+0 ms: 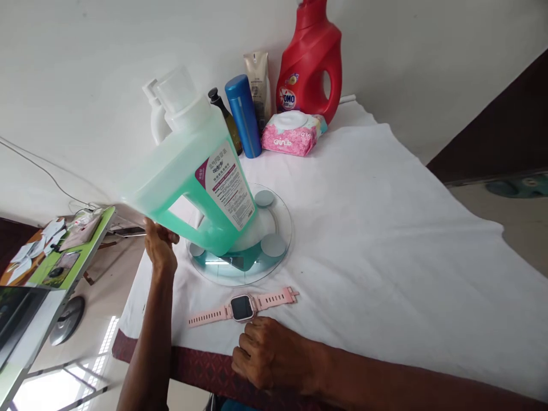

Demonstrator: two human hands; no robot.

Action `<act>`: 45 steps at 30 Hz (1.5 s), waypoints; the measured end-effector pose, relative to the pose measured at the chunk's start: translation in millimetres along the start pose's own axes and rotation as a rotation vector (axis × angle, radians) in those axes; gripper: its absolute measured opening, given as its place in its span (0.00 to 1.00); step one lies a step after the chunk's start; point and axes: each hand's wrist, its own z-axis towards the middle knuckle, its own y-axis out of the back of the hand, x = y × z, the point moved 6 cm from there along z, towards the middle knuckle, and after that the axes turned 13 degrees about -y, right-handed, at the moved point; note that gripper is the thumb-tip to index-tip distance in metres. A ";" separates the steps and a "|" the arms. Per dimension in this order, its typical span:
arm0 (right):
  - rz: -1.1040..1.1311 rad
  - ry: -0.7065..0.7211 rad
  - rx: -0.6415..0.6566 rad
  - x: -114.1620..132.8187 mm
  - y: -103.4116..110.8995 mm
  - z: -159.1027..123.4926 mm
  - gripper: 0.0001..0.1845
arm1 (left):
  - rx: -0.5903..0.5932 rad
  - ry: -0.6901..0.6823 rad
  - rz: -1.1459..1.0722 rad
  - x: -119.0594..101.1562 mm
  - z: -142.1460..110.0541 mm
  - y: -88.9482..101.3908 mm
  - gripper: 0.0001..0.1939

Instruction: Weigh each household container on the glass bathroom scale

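Observation:
A large translucent jug of green liquid (pixel 201 182) stands on a round glass scale (pixel 274 220), leaning left in the picture. Its label faces me and its cap is white. My left hand (pixel 161 245) is beside the jug's handle side, fingers curled and partly hidden behind it. No fingers show through the handle opening, and whether the hand touches the jug is unclear. On the cloth in front of the scale lies a pink-strapped smartwatch (pixel 242 307), its strap unfastened. My right hand (pixel 268 354) rests as a loose fist at the table's near edge, just below the watch.
Along the wall stand a red OMO detergent bottle (pixel 310 63), a blue bottle (pixel 244 117), a beige tube (pixel 257 74), a dark bottle (pixel 231 123) and a white pump bottle (pixel 158 117). A pink wipes pack (pixel 291 140) lies before them. White cloth (pixel 385 245) covers the table.

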 end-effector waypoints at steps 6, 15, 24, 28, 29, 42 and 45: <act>0.028 -0.020 0.055 -1.0 1.5 0.2 0.14 | -0.069 0.174 0.087 54.8 -22.6 22.8 0.34; 0.036 -0.039 0.034 -2.7 2.1 -1.1 0.15 | -0.064 0.189 0.130 53.5 -21.2 17.8 0.34; 0.041 -0.042 0.028 -2.6 0.7 -1.5 0.13 | 0.003 -0.016 0.315 33.7 -22.1 17.0 0.32; 0.067 -0.099 0.015 -6.7 2.3 1.7 0.12 | 0.006 -0.196 0.215 1.0 -19.7 6.4 0.32; 0.072 -0.114 0.002 -7.7 3.3 2.4 0.12 | 0.010 -0.221 0.152 -8.4 -19.2 1.2 0.31; 0.090 -0.198 -0.211 -13.8 32.8 8.5 0.17 | 0.159 -0.351 -0.017 -91.9 -29.0 -55.9 0.39; 0.087 -0.246 -0.197 -18.0 31.5 8.9 0.14 | 0.170 -0.345 -0.023 -88.7 -32.3 -57.8 0.36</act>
